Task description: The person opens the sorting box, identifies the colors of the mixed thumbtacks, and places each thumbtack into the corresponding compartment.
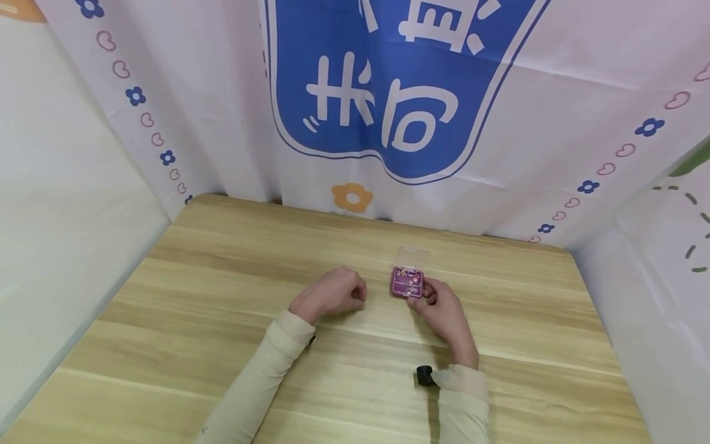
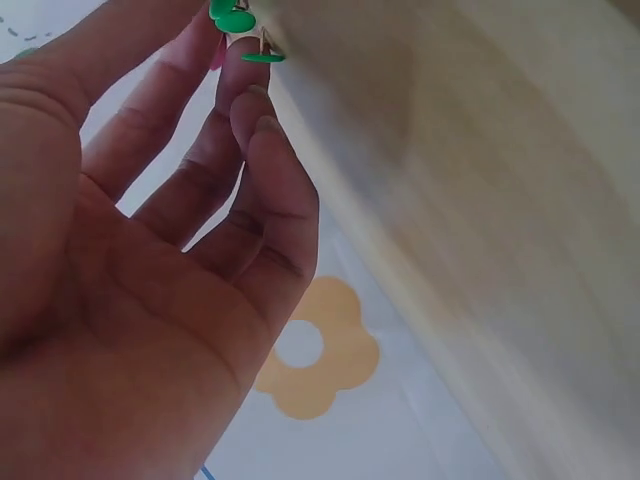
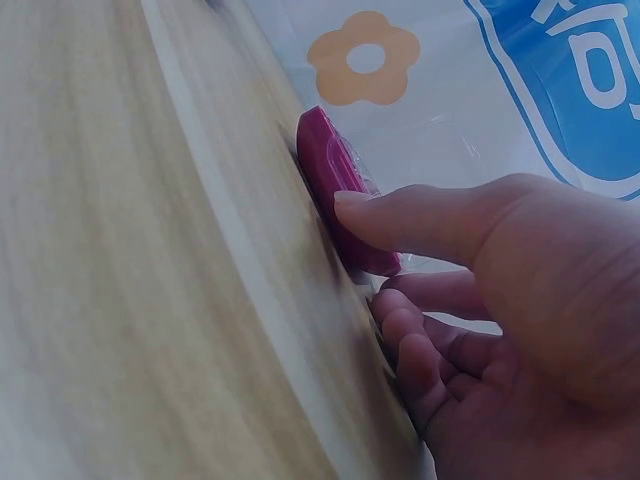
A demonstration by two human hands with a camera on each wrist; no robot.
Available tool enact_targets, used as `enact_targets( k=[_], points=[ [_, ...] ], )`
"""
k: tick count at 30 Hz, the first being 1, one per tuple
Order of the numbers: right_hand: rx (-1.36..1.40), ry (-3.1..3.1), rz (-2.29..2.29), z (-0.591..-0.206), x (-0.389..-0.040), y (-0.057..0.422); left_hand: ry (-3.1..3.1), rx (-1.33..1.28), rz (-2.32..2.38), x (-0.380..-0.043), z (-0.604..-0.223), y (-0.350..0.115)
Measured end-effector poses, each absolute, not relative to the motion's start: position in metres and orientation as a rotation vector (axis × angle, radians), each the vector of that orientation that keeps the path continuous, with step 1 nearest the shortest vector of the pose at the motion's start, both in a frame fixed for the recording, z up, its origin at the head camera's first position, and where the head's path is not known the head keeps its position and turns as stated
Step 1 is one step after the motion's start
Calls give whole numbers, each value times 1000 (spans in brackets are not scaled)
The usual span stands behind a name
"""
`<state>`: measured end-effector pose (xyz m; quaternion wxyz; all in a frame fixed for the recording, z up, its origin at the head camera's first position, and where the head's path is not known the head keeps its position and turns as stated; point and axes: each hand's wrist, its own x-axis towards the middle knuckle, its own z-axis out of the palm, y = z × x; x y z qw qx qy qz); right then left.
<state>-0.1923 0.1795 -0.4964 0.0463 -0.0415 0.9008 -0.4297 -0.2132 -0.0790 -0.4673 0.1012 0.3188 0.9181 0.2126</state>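
Note:
My left hand [image 1: 331, 292] is held above the wooden table, left of a small magenta box. In the left wrist view its fingertips pinch several green thumbtacks [image 2: 236, 21], with a bit of something pink beside them, partly hidden. The magenta box [image 1: 399, 288] lies on the table with its clear lid [image 1: 413, 256] flipped back toward the wall. Dividers split it into compartments, where small gold and pale pieces lie, too small to make out. My right hand [image 1: 446, 314] grips the box at its near right corner, the thumb on its side wall in the right wrist view.
The wood-grain table [image 1: 222, 277] reaches back to a white hanging cloth [image 1: 233, 135] with a blue emblem and an orange flower. More white cloth hangs at the left and right sides. A black wrist device [image 1: 424, 375] sits at the right cuff.

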Motion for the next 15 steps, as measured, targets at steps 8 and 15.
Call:
enact_targets(
  k=[8,15],
  points=[
    [-132,2755,-1311,-497,-193,180,2712,873,610,-213,-468,-77],
    [-132,2765,-1300,-497,-193,180,2742,911,585,-213,-468,-75]
  ],
)
